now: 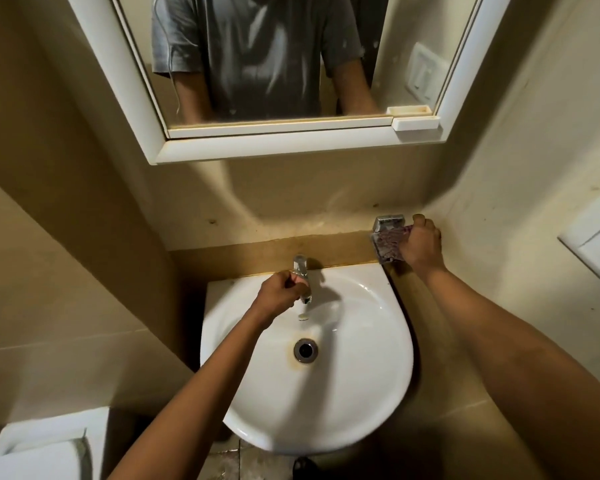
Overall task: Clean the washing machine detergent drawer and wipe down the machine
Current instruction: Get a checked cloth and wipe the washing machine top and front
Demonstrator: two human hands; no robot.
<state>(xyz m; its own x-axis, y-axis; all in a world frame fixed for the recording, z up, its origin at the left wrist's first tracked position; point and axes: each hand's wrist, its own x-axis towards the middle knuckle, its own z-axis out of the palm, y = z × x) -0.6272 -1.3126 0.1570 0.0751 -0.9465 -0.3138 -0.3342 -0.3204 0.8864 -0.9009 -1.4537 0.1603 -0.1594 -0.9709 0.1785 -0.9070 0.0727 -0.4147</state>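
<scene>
While no washing machine or detergent drawer is shown at this basin, the only task-related thing visible is a patterned cloth, and the lines below are ordered outward from it.

Cloth (390, 244): held bunched against the wall corner to the right of the sink, just below a small chrome fitting (388, 222); it is judged to be kept out of the bowl until water runs.

Cloth's look: a pale ground with a dense purplish print is seen; it is crumpled, and whether it is wet cannot be told.

Right hand (421, 244): closed in a fist around the cloth, thumb raised at the top edge, the arm stretched out over the tan ledge.

Left hand (280, 293): fingers are curled round the chrome tap (302, 279) at the back of the sink, apparently so that the water can be turned; a small pale dribble is seen below the spout.

Sink (368, 393): a white rounded bowl, with a rust-coloured stain ringing the metal drain (305, 350).

Mirror (274, 60): a white-framed cabinet is hung above, in which a grey T-shirt and two arms are reflected.

Stage, as judged: the cloth is being prepared for wiping; the machine itself is not yet reached.
</scene>
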